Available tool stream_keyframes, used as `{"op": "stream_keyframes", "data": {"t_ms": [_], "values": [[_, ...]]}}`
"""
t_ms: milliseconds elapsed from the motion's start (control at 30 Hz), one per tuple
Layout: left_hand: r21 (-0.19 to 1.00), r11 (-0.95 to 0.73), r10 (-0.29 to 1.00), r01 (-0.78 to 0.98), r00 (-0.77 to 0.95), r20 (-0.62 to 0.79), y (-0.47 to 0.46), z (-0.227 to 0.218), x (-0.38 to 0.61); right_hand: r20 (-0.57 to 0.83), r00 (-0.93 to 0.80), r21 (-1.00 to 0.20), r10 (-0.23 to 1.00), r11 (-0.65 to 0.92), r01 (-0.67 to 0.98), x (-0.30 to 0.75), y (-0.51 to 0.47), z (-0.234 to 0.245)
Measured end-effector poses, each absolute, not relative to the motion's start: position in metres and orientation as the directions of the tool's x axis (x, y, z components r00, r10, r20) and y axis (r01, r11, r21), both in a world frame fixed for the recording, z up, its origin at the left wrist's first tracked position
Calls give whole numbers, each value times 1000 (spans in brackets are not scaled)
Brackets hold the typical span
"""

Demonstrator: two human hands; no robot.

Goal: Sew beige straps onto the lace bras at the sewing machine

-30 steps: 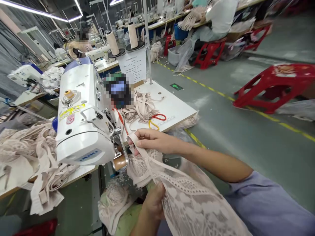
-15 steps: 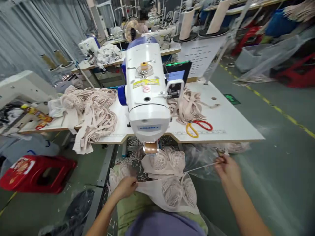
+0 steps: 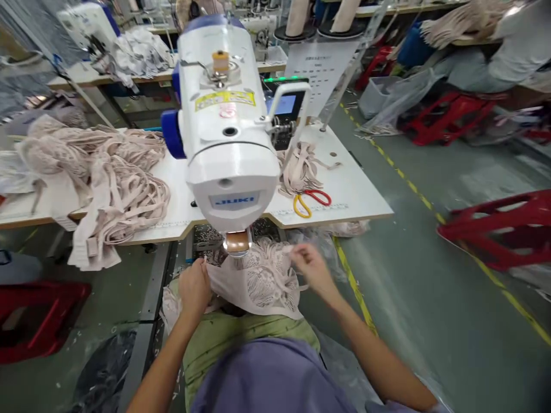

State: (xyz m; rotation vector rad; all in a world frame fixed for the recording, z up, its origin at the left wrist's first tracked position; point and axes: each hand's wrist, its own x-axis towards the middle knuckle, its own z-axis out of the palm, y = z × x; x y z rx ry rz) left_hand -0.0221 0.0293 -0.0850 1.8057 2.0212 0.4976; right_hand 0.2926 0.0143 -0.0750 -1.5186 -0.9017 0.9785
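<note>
Head view: the white table (image 3: 364,198) spans the middle, with the sewing machine (image 3: 228,120) standing at its front edge; a pile of beige pieces (image 3: 116,183) lies left of the machine, a smaller strap bundle (image 3: 299,169) to its right; the beige lace garment (image 3: 253,281) is just below the machine head, on the person's side, above the green cloth (image 3: 253,330) over the lap; it lies between the two hands, its long axis crosswise and sloping down to the right, the plain wing leftward, the lacy cups rightward; the left hand (image 3: 196,287) is closed, pinching the wing's end; the right hand (image 3: 314,269) is blurred, fingers curled beside the cups' upper right edge, and whether it grips cannot be told; half a second ago that hand was far out to the right with a strap drawn taut, whereas now it is close in and the hands are nearer together.
</note>
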Motion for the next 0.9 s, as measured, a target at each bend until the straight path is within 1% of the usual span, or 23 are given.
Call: {"op": "stream_keyframes", "data": {"t_ms": [33,67,133,200,300,367,500,600,667,767,833,900], "values": [[510,56,998,858,-40,-43,29,-79,-16,-117,270,-986,956,-144,81,276,7,-73],[525,-1,999,851,27,-41,28,-73,-11,-100,123,-982,987,-117,145,261,0,-70],[561,-107,987,821,155,-38,21,-57,-1,-79,-101,-964,992,-50,261,240,-11,-61],[620,-173,968,765,248,-36,13,-39,6,-67,-219,-929,973,19,369,230,-16,-50],[730,-178,934,659,347,-86,3,-16,10,-47,-284,-881,958,94,464,226,-17,-38],[764,-171,906,622,404,-127,-1,-7,11,-20,-316,-862,948,144,486,225,-16,-35],[724,-200,899,660,418,-133,-4,-5,16,87,-376,-778,922,298,552,220,-19,-35],[727,-203,896,656,424,-133,-6,-10,20,109,-415,-709,903,363,605,218,-19,-35],[726,-225,897,650,430,-107,-7,-13,22,81,-417,-717,905,344,606,219,-16,-33],[682,-303,902,665,431,-19,-10,-17,21,27,-427,-802,904,275,531,224,-9,-27],[647,-363,896,671,442,44,-11,-21,21,-28,-433,-870,901,192,455,227,-5,-23],[637,-394,890,663,448,85,-12,-23,21,-102,-418,-928,903,66,368,228,-2,-21]]}}
